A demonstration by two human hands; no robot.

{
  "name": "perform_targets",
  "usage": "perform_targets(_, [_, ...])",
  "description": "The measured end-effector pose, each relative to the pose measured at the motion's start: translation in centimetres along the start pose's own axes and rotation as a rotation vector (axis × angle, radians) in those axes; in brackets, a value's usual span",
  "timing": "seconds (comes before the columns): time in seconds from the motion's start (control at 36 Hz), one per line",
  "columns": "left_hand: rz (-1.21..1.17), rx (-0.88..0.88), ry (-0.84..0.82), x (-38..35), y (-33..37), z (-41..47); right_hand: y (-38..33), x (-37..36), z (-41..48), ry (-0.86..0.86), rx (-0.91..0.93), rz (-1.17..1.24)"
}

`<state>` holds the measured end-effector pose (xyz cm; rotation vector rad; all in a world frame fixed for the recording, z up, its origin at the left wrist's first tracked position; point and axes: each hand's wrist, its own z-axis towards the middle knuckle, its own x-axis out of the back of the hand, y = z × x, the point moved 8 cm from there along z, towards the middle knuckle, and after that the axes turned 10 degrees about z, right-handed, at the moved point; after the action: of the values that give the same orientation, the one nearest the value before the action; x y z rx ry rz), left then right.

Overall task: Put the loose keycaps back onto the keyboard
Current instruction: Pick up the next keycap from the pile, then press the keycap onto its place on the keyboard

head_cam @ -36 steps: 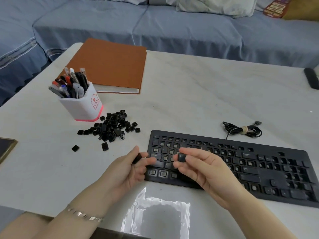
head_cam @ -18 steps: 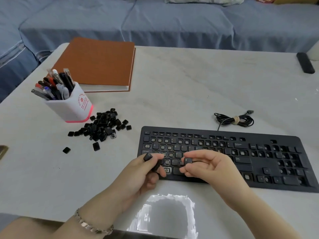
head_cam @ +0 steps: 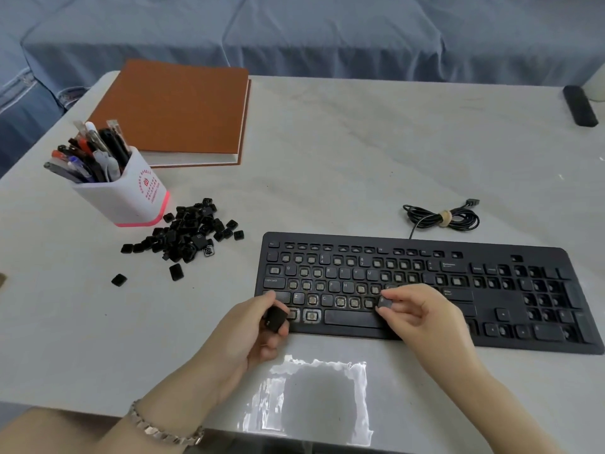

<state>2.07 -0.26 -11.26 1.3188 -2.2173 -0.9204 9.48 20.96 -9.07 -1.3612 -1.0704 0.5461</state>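
Since half a second ago the right hand (head_cam: 422, 319) has slid rightward along the lower letter row, and the left hand (head_cam: 248, 335) has dropped to the bottom-left corner of the keys.

The right hand pinches a small black square keycap (head_cam: 385, 303) between thumb and fingertips, over the bare switches just above the right end of the space bar. The left hand grips a larger black keycap (head_cam: 276, 317) between thumb and curled fingers, at the bottom row's left end. Both are over the black full-size plastic keyboard (head_cam: 501, 298), which lies flat on the pale marbled tabletop (head_cam: 360, 142) with many caps missing.

A heap of loose black keycaps (head_cam: 190, 234) sits left of the keyboard, with two strays (head_cam: 119, 279) (head_cam: 176, 271) nearer the edge. Just behind the heap stands a white pen holder with a pink base (head_cam: 131, 198), full of pens (head_cam: 91, 152), and behind that lies a brown hardcover book (head_cam: 176, 109). A coiled black cable (head_cam: 442, 217) rests behind the keyboard. A metal link bracelet (head_cam: 160, 429) circles the left wrist.
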Motion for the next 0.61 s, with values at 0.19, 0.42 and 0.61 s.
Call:
perform_targets(0.19, [0.159, -0.03, 0.065, 1.2, -0.3, -0.1, -0.8, -2.7, 0.9, -0.121, 0.145, -0.242])
perform_targets(0.42, [0.226, -0.068, 0.094, 2.1, -0.4, -0.5, -0.5, -4.0, 1.7, -0.154, 0.168, -0.37])
perform_targets(0.61, [0.275, -0.096, 0.084, 2.0, -0.3, -0.6, -0.3, -4.0, 1.8, -0.173, 0.157, -0.423])
